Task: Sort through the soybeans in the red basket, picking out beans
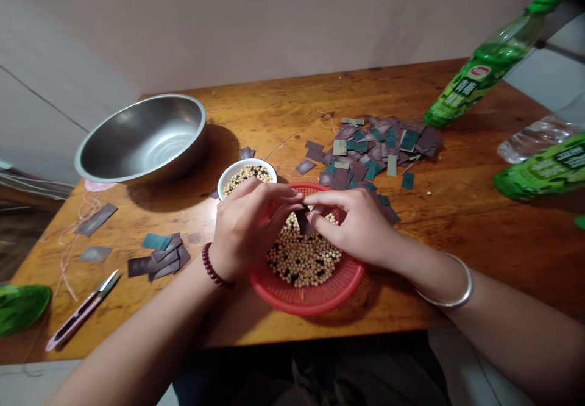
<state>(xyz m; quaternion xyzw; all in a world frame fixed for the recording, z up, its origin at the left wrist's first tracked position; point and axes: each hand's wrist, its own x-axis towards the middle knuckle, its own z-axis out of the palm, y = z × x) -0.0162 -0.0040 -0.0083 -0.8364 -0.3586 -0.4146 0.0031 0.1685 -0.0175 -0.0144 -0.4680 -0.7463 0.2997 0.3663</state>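
Observation:
Over a red basket [306, 302] of pale and black beads, my left hand [251, 220] and my right hand [356, 220] meet with their fingertips pinched. Between them is a small dark brown piece [305, 223], which both hands hold at its top. Its lower end hangs over the beads. Behind my left hand, a small white bowl [222, 185] holds more pale and black beads. A pile of brown, green and beige pieces [379, 150] lies beyond the basket, to the right.
A large steel bowl [141, 141] stands at the back left. Thread snips [85, 311], loose thread [68, 253] and a few dark pieces [159, 259] lie on the left. A green-labelled bottle [479, 74] stands at the back right; another bottle [543, 162] is at the right edge.

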